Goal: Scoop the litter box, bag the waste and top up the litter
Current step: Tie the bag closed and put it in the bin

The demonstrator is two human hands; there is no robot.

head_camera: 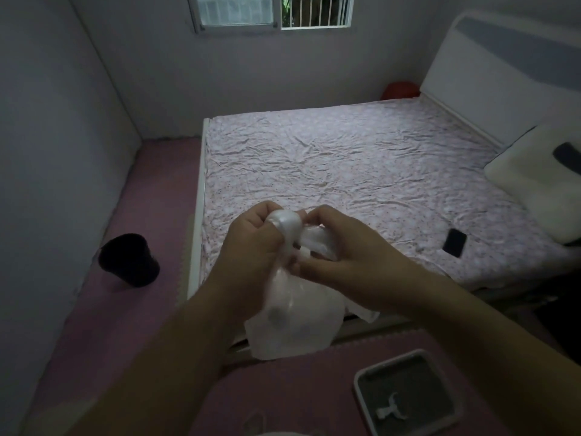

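Bed (345, 158) fills centre. Phone (454, 242) and pillow (540, 184) on bed, right side. Bin (129, 260) on floor left of bed. Litter box (405, 401) on floor before bed, scoop (390, 410) in it. Bag (292, 322) held before bed's near edge.

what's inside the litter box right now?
The litter box at lower right holds dark grey litter and a small white scoop lying on it. Any waste in the litter is too dim to tell. Nothing covers the box; the frame edge cuts off its near corner.

A home bedroom is shown. It is marked by a sheeted bed (361, 171), a pillow (540, 187) and a barred window (273, 11).
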